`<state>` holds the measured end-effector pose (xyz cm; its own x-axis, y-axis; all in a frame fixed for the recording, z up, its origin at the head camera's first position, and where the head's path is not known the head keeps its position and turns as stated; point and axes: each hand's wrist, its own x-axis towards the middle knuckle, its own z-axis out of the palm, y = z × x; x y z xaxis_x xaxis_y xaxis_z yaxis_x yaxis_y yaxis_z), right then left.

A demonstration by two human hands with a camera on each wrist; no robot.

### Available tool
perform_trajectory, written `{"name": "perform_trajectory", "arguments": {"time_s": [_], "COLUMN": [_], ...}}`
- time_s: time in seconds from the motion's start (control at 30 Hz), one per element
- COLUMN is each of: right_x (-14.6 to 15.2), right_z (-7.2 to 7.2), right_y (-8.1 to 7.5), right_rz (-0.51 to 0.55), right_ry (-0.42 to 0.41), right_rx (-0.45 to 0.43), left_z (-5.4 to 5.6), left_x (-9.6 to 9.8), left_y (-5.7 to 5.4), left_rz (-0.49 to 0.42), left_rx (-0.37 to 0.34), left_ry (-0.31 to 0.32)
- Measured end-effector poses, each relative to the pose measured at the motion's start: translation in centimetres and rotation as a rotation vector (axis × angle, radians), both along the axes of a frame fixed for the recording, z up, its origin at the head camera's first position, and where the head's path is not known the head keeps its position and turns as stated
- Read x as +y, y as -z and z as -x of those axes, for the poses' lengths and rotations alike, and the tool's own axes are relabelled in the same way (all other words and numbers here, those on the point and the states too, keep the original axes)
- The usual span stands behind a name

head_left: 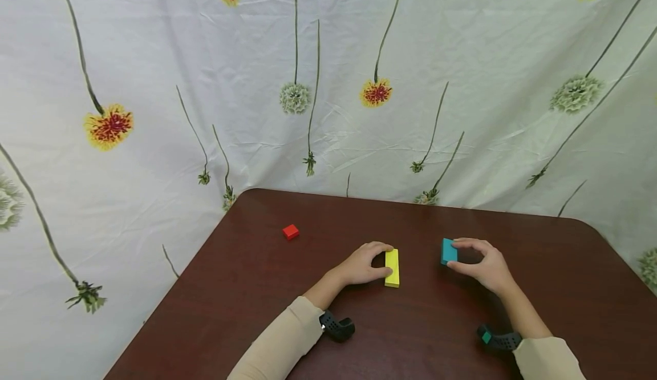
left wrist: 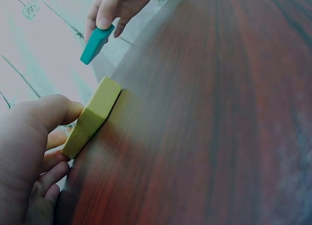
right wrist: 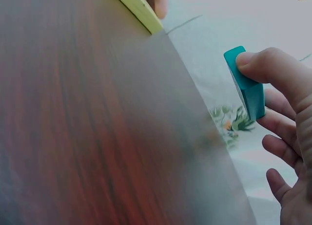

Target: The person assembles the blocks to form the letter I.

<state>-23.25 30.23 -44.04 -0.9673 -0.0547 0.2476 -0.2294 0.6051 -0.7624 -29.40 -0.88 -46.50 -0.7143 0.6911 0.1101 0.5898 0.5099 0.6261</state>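
My left hand [head_left: 363, 265] grips a long yellow block [head_left: 392, 268] between thumb and fingers. In the left wrist view the yellow block [left wrist: 95, 115] lies against the tabletop, thumb on its near side. To the right, my right hand [head_left: 485, 263] pinches a blue-green block [head_left: 449, 251] by thumb and fingers. The right wrist view shows this blue-green block [right wrist: 247, 84] raised above the table, its lower fingers spread away from it. A small red block [head_left: 290, 231] rests on the table at the far left, away from both hands.
The dark brown wooden table [head_left: 339, 220] has a rounded far edge. Behind it hangs a white curtain [head_left: 349, 43] printed with flowers. A black strap [head_left: 337, 327] is on my left wrist and another strap [head_left: 499, 340] on my right.
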Motion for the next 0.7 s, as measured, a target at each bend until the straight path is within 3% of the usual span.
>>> {"name": "perform_trajectory", "arguments": {"time_s": [0.27, 0.7], "right_x": [-1.1, -2.9], "right_z": [-0.6, -1.3], "right_y": [-0.5, 0.1], "right_rz": [0.009, -0.002], "right_ry": [-0.020, -0.076], "right_rx": [0.030, 0.201], "left_z": [0.0, 0.1], "left_x": [0.0, 0.0], "left_y": [-0.1, 0.1], "left_rz": [0.006, 0.006], "left_rx": [-0.002, -0.002], "left_ry": [-0.005, -0.003]}}
